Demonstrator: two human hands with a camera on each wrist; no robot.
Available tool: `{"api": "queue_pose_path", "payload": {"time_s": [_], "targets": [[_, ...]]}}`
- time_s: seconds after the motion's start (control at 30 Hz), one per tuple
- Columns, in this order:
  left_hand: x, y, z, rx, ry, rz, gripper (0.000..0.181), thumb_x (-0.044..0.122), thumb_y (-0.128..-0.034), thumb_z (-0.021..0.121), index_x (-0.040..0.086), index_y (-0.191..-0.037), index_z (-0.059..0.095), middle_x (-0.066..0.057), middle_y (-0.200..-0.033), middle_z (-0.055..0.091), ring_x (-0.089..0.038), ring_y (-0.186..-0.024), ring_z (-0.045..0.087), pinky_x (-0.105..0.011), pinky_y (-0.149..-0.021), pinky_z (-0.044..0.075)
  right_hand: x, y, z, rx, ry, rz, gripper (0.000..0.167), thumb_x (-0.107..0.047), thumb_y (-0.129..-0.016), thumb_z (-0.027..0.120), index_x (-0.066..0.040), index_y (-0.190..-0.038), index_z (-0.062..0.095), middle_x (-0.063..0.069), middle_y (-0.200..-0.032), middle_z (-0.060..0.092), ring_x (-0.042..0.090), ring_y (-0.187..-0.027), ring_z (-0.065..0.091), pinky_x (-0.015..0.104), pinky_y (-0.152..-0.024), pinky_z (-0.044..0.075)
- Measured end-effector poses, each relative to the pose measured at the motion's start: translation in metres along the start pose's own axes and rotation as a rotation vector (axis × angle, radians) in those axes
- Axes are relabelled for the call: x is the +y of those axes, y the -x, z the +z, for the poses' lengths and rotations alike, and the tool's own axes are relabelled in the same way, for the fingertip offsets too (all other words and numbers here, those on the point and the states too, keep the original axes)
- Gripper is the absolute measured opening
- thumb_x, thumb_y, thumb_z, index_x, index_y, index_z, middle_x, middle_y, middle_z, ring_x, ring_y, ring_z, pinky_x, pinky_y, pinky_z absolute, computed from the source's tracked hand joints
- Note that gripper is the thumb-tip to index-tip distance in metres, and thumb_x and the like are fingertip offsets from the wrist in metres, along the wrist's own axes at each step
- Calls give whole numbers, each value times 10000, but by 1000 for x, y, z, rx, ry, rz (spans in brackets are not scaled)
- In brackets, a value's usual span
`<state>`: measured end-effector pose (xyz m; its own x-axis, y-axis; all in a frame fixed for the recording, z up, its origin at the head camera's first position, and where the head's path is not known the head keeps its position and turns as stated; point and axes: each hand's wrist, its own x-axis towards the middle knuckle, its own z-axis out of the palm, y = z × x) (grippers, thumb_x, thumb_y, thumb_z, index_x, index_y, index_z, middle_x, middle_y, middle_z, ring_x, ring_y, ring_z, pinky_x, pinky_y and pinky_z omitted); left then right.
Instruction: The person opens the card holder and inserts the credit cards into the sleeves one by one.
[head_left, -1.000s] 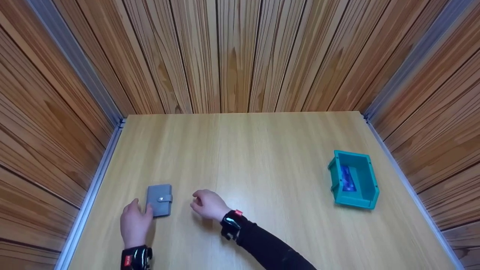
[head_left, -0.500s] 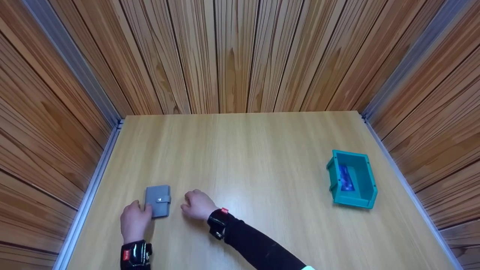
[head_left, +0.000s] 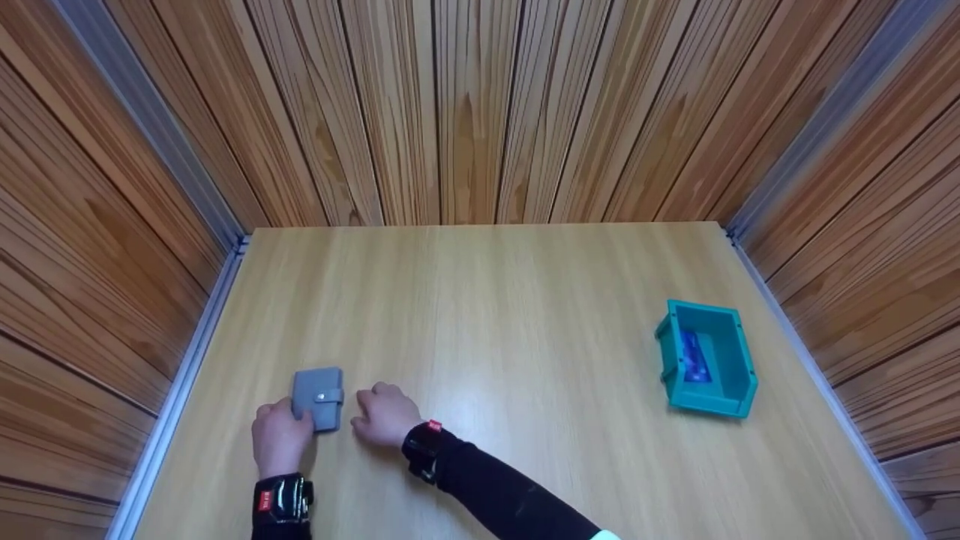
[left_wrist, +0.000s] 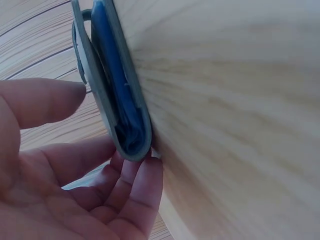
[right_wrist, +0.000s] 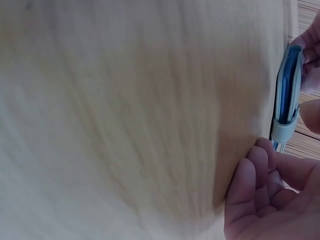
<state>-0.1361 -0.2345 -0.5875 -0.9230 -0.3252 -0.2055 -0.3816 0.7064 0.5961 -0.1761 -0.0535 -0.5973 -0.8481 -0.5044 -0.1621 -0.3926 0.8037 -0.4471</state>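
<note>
Grey rectangular leather-look wallet (head_left: 316,388): lengthwise forward; right of left hand (head_left: 280,437), touching fingertips, pinch unclear; right hand (head_left: 388,416) apart, loosely curled.

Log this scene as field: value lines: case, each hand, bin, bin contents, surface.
case: grey case, lying flat, strap over its right edge, blue material showing inside
left_hand: left hand at the case's left edge, fingers touching the spine, thumb over the cover; thumb contact unclear
right_hand: right hand just right of the case, apart from it, fingers loosely curled, holding nothing
bin: teal bin, far right of both hands
bin_contents: blue-purple item, identity unclear
surface: light wood table
</note>
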Motion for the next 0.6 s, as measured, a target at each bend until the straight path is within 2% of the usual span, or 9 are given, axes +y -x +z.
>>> {"api": "queue_pose_path", "payload": {"time_s": [0.13, 0.27, 0.4, 0.6], "targets": [[2, 1, 3, 37, 14, 31, 458, 90, -918, 578, -207, -1257, 496, -376, -1146, 502, -485, -1060, 493, -569, -888, 403, 1, 1, 2, 38, 41, -27, 409, -330, -949, 611, -124, -1302, 620, 5, -1024, 560, 140, -920, 527, 256, -747, 449], [4, 1, 7, 28, 24, 64, 452, 89, -905, 598, -204, -1238, 514, -382, -1140, 526, -486, -1048, 516, -569, -881, 415, 2, 3, 3, 74, 64, -50, 412, -313, -955, 596, -111, -1313, 618, 20, -1032, 570, 155, -934, 541, 256, -747, 454], [6, 2, 9, -9, 29, 37, 465, 106, -921, 604, -196, -1259, 501, -374, -1168, 515, -472, -1073, 509, -566, -905, 414, 3, 4, 4, 78, 49, -61, 427, -312, -957, 588, -115, -1334, 611, 20, -1032, 572, 149, -924, 536, 245, -740, 448], [7, 4, 9, -40, 61, 1, 477, 112, -935, 588, -196, -1284, 481, -381, -1207, 505, -480, -1108, 505, -567, -922, 417, 3, 4, 5, 80, -32, -41, 446, -291, -937, 597, -110, -1345, 608, 10, -984, 559, 131, -874, 511, 226, -708, 420]]}}
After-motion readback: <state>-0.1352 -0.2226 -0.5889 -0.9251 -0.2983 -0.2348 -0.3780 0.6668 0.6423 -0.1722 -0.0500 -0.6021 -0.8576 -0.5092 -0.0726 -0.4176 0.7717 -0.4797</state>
